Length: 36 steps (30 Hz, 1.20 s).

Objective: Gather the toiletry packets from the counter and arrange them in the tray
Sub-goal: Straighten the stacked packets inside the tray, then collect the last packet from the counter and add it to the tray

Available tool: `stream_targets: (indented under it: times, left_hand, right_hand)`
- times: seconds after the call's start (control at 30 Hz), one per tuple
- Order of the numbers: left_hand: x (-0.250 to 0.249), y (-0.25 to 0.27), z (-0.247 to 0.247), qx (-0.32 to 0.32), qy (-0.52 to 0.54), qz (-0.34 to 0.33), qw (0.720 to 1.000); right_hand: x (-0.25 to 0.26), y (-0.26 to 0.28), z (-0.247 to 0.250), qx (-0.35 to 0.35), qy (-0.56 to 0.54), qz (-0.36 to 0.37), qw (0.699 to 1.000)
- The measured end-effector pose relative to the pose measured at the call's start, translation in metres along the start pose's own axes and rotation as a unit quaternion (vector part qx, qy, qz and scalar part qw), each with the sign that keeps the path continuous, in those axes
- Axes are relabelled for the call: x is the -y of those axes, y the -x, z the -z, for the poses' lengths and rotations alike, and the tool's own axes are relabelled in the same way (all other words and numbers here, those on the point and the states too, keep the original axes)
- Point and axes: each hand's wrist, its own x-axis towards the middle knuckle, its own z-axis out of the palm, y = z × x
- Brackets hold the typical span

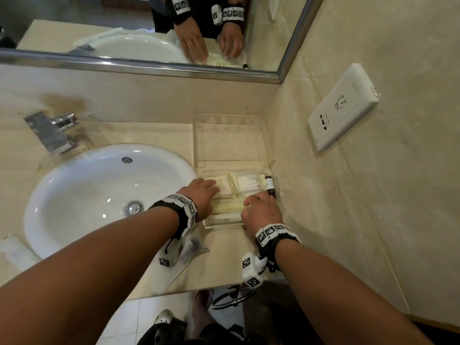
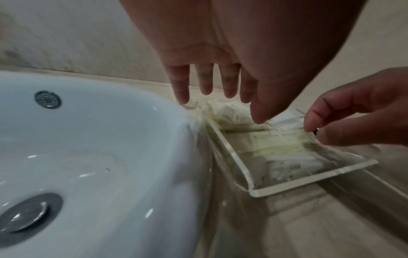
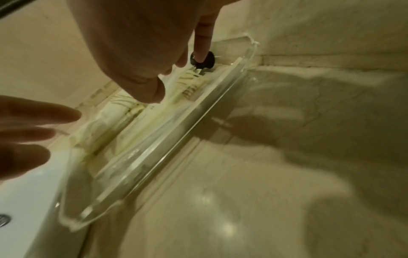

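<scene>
Packets (image 1: 230, 192) of pale cream toiletries lie stacked in the clear tray (image 1: 224, 224), which sits on the beige desk (image 1: 219, 260) just right of the white sink (image 1: 99, 185) and near the corner wall. From the head camera, the left hand (image 1: 202, 195) lies palm down with straight fingers on the tray's left part, touching the packets, while the right hand (image 1: 261, 210) covers the tray's right near corner with its fingers bent down onto the packets, just beside a small dark bottle (image 1: 270, 185) that lies along the tray's right wall. Both forearms reach forward from the bottom of the view, each with a marker band at the wrist. In the left wrist view, the left hand (image 2: 220, 57) hangs above the tray (image 2: 309, 185) with fingers spread and straight, thumb tip low over the packets (image 2: 276, 139); the right hand (image 2: 362, 111) comes in from the right, fingertips curled down to the top packet's edge, though whether it pinches it I cannot tell. In the right wrist view, the right hand (image 3: 137, 52) has one finger stretched to touch the bottle's (image 3: 209, 61) dark cap while the thumb points down at the packets (image 3: 132, 132); the left hand's (image 3: 26, 136) blurred straight fingers hover at the tray's (image 3: 167, 153) far side.
</scene>
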Motion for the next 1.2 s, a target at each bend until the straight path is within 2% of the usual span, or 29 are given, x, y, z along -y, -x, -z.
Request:
stream_targets:
  times: [0.17,0.33,0.47,0.53,0.77,0.9,1.03,1.2]
  left_hand:
    - [0.032,0.037,-0.001,-0.020,0.031,0.075,0.996]
    - [0.068,0.082,-0.026,-0.057,0.081,0.161,0.982]
    - [0.080,0.111,-0.045,-0.059,0.095,0.173,0.979]
    - [0.081,0.124,-0.052,-0.055,0.108,0.177,0.977]
    - [0.071,0.148,-0.071,-0.043,0.105,0.166,0.980]
    - [0.056,0.148,-0.077,-0.026,0.106,0.140,0.984]
    - [0.041,0.140,-0.069,0.006,0.099,0.121,0.988]
    - [0.024,0.129,-0.059,0.015,0.099,0.087,0.991]
  right_hand:
    - [0.045,0.019,-0.006,0.016,-0.021,0.109,0.994]
    - [0.088,0.050,-0.032,0.051,0.007,0.217,0.975]
    - [0.106,0.072,-0.054,0.097,0.073,0.299,0.947]
    - [0.108,0.081,-0.065,0.108,0.098,0.296,0.944]
    - [0.110,0.095,-0.079,0.099,0.150,0.216,0.960]
    - [0.107,0.100,-0.075,0.113,0.126,0.186,0.968]
    - [0.095,0.105,-0.067,0.092,0.083,0.172,0.977]
    - [0.081,0.101,-0.049,0.063,0.055,0.167,0.982]
